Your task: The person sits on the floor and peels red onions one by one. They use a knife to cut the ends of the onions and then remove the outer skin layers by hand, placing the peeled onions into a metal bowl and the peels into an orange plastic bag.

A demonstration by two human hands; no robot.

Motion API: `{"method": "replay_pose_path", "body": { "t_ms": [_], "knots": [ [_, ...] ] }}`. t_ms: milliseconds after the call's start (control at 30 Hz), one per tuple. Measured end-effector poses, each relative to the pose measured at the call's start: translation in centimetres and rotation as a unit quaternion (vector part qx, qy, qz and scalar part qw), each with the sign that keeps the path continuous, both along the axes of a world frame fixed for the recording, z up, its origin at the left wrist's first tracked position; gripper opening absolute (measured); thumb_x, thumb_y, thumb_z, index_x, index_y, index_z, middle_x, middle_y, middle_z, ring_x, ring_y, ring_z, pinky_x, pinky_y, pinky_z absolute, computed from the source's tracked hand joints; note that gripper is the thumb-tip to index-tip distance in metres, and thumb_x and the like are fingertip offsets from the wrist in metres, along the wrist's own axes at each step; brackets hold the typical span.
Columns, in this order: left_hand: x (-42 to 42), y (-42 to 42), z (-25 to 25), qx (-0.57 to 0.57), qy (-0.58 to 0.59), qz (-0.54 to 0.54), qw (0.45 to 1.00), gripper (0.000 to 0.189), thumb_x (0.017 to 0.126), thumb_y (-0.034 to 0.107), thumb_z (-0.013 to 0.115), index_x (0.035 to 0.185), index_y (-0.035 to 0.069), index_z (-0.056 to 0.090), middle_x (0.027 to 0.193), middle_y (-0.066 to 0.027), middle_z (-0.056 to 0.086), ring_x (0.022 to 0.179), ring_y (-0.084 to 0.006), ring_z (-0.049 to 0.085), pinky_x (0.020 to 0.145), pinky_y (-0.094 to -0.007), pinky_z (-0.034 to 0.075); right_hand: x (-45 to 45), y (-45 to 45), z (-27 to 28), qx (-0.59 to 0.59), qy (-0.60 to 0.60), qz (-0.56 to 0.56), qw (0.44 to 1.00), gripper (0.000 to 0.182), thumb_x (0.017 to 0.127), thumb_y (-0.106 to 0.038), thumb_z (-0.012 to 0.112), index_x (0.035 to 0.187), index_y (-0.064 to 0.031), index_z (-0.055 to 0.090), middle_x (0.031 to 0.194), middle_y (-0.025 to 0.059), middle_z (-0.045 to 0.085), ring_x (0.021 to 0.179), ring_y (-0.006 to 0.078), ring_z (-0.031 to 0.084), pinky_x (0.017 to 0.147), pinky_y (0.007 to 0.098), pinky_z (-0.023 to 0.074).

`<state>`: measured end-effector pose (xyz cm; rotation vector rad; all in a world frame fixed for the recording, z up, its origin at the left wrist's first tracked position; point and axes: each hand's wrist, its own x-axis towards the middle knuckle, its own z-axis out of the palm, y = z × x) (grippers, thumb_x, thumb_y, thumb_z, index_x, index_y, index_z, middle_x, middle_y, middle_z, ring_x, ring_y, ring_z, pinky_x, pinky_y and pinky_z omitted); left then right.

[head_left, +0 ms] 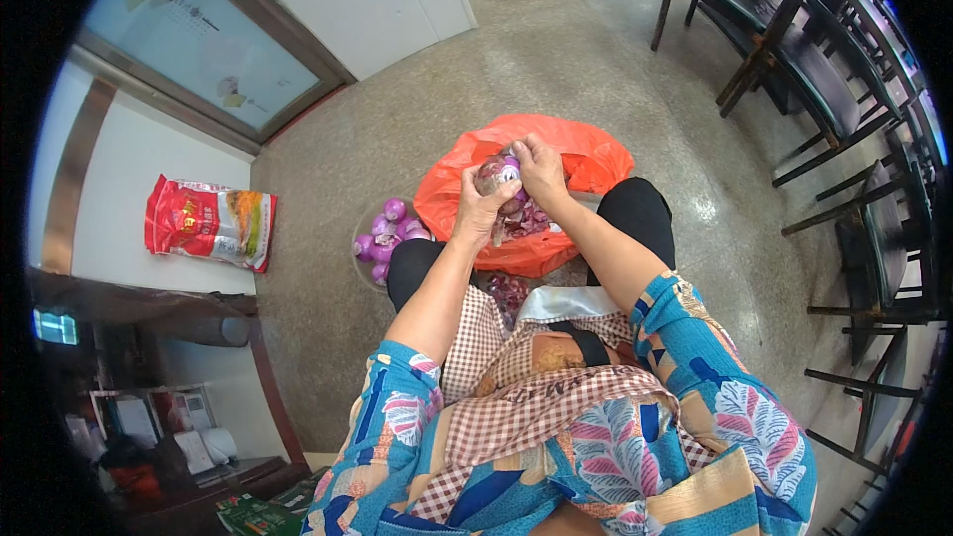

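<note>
A partly peeled red onion point(494, 173) is gripped between my two hands over an open orange plastic bag point(461, 156). My left hand point(482, 202) holds it from the near left side. The fingers of my right hand point(537, 168) press on its right side, where shiny purple flesh shows. Loose onion skins point(530, 220) lie in the bag below. Left of my left knee, a clear round bowl point(360, 268) holds several peeled purple onions point(394, 210).
More onion skins point(508, 290) lie on the floor between my legs. A red printed bag point(211, 223) leans by the left wall, near a glass-panelled door point(216, 45). Black chairs point(811, 82) line the right side. A dark counter with papers point(193, 454) stands lower left.
</note>
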<state>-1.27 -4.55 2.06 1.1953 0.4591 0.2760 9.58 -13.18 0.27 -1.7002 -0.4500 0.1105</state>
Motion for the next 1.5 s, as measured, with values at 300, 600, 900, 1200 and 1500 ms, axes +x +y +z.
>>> {"method": "replay_pose_path", "body": {
  "t_ms": [300,600,900,1200,1500],
  "knots": [
    [0.0,0.0,2.0,-0.144,-0.097,-0.082,0.981,0.064,0.071,0.022,0.075,0.125,0.008,0.044,0.111,-0.0078,0.056,0.099,-0.0213,0.059,0.081,-0.0359,0.053,2.7,-0.1,-4.4,-0.201,0.019,-0.009,0.979,0.028,0.089,-0.027,0.056,0.088,-0.0003,0.066,0.088,0.024,0.066,0.087,0.0377,0.064,0.079,0.0445,0.0489],
    [0.5,2.9,0.0,-0.116,-0.07,0.012,0.991,0.052,0.079,0.029,0.069,0.122,0.011,0.047,0.107,-0.0068,0.058,0.09,-0.0192,0.061,0.066,-0.0342,0.054,2.9,-1.2,1.1,-0.053,0.178,0.118,0.975,0.059,0.091,-0.048,0.053,0.129,-0.003,0.054,0.122,0.0176,0.06,0.112,0.0264,0.058,0.088,0.0388,0.0477],
    [0.9,2.2,-0.6,-0.11,-0.048,0.001,0.993,0.06,0.078,0.029,0.072,0.125,0.004,0.045,0.115,-0.0093,0.055,0.103,-0.0205,0.058,0.088,-0.0353,0.051,3.2,-3.7,5.1,-0.024,0.196,0.385,0.902,0.049,0.086,-0.011,0.058,0.133,-0.0009,0.049,0.118,0.0097,0.059,0.097,0.015,0.059,0.081,0.0288,0.0503],
    [0.4,0.8,-0.3,0.06,-0.01,0.025,0.998,0.07,0.071,0.033,0.082,0.12,0.003,0.042,0.11,-0.0097,0.055,0.1,-0.0161,0.056,0.086,-0.031,0.048,2.5,-2.5,1.1,-0.01,0.056,0.354,0.933,0.054,0.079,0.001,0.049,0.132,-0.0005,0.05,0.124,0.0126,0.057,0.111,0.0201,0.055,0.09,0.0313,0.0474],
    [0.3,1.2,-0.7,0.019,-0.031,0.032,0.999,0.067,0.074,0.032,0.079,0.123,0.004,0.044,0.113,-0.0079,0.055,0.102,-0.0164,0.056,0.089,-0.0319,0.047,1.8,-1.9,1.6,0.032,0.031,0.294,0.955,0.045,0.077,0.007,0.045,0.119,0.0002,0.061,0.114,0.0145,0.064,0.11,0.023,0.059,0.098,0.0316,0.0434]
  ]
}}
